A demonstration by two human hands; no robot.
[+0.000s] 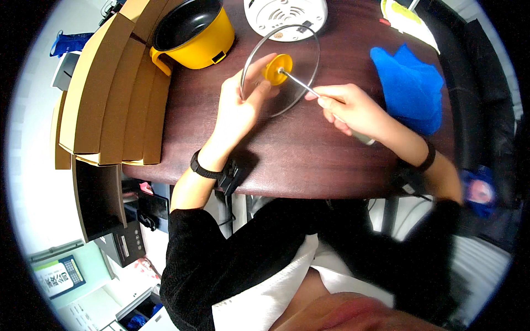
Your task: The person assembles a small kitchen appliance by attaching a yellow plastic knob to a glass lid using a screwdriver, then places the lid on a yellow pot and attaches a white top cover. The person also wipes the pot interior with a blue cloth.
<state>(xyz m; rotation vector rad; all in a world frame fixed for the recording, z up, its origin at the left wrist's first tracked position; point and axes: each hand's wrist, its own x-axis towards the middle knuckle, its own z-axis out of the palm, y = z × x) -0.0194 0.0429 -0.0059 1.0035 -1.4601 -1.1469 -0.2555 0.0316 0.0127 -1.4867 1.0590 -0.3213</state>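
A round clear glass lid (302,58) with a metal rim is tilted up above the table. At its middle sits a yellow round knob (277,70). My left hand (238,107) is closed on the lid, its thumb and fingers around the knob. In my right hand (353,109) is a screwdriver (301,83), gripped by its handle, most of which the hand hides. The metal shaft slants up to the left, and its tip meets the centre of the knob.
On the dark wood table (309,165), a yellow pot (207,44) with a black inside stands at the far left. A white appliance base (286,16) lies behind the lid. A blue cloth (411,91) lies at the right. Cardboard boxes (88,105) line the left edge.
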